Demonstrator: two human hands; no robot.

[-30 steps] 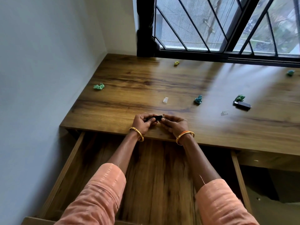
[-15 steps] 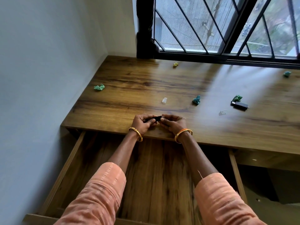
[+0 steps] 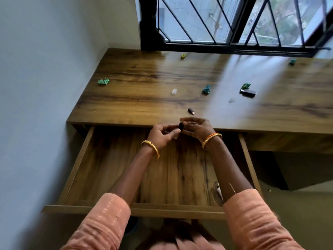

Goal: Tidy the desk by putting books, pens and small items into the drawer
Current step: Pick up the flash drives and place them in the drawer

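Wooden desk [image 3: 144,98] beneath barred window [image 3: 234,20]

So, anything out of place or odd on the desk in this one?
Yes: crumpled paper scraps lie scattered on the desk, such as a green one near the wall and a teal one mid-desk. A small dark piece lies loose beyond the hands. The open drawer looks nearly bare.

Wooden desk [image 3: 144,98], scattered paper wads [image 3: 103,81]
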